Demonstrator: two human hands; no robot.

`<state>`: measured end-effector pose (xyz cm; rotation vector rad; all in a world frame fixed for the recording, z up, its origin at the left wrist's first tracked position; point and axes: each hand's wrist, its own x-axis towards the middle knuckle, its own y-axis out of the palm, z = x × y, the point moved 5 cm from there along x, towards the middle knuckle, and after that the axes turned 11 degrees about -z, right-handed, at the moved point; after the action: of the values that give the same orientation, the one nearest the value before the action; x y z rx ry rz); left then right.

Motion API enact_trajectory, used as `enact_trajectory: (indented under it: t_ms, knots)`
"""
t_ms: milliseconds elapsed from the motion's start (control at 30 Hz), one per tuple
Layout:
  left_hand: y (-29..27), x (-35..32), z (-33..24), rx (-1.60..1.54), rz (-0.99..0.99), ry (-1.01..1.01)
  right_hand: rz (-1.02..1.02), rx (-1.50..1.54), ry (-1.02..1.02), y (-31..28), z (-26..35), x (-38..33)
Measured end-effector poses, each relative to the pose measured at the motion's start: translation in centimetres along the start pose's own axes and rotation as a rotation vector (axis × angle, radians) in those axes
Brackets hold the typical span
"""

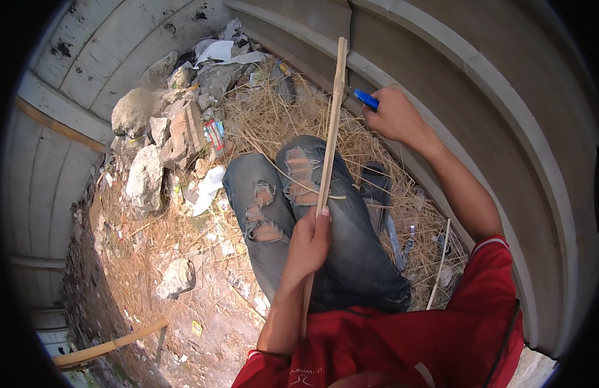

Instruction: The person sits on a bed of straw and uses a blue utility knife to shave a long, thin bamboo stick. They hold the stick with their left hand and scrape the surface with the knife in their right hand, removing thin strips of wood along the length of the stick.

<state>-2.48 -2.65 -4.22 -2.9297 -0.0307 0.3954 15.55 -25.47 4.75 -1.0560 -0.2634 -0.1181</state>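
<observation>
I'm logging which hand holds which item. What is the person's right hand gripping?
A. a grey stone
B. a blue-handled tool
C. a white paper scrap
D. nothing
B: the right hand is closed around a blue-handled tool beside the long stick, which the left hand holds.

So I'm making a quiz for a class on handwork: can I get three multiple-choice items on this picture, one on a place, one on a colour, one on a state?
1. Where do the grey stones lie?
A. To the person's left
B. On the person's lap
C. Behind the right hand

2. What colour is the small tool in the right hand?
A. Yellow
B. Blue
C. Green

3. How is the left hand?
A. Flat on the ground
B. Open in the air
C. Closed round the long thin stick

Key: 1 A, the stones pile up on the picture's left; 2 B, a blue end sticks out of the fist; 3 C, the fingers wrap the stick over the torn jeans.
</observation>
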Motion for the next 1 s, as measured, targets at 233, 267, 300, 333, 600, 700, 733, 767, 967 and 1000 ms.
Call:
enact_trajectory:
  t_ms: [233,267,300,333,600,700,733,767,967,1000]
  knots:
    - [0.8,1.6,-1.4,-0.096,0.080,-0.032,0.365,-0.045,-0.209,3.4,5.2,-10.8]
    - [0.9,1.7,-1.5,-0.103,0.070,-0.019,0.403,-0.049,-0.222,4.0,5.4,-11.2]
    - [1.1,1.8,-1.5,-0.110,0.061,-0.006,0.406,-0.064,-0.207,3.9,5.6,-10.6]
    - [1.1,1.8,-1.4,-0.116,0.051,0.006,0.373,-0.080,-0.238,4.2,5.7,-10.1]
    - [1.3,0.2,-0.6,0.010,0.025,-0.028,0.026,-0.132,-0.038,1.8,-0.6,1.8]
    - [1.0,0.4,-0.8,-0.266,0.122,-0.140,0.077,-0.099,-0.064,1.1,1.0,1.4]
    - [1.1,0.6,-1.2,-0.324,0.124,-0.151,0.101,-0.095,-0.074,1.1,1.9,0.6]
    - [1.2,0.9,-1.6,-0.381,0.125,-0.157,0.205,-0.086,-0.119,1.8,3.0,-1.3]
    - [1.9,0.5,-1.6,-0.395,0.149,-0.210,0.286,-0.087,-0.109,3.4,4.1,-7.1]
    - [2.2,0.1,-1.1,-0.385,0.137,-0.199,0.254,-0.092,-0.082,3.4,2.6,-5.3]
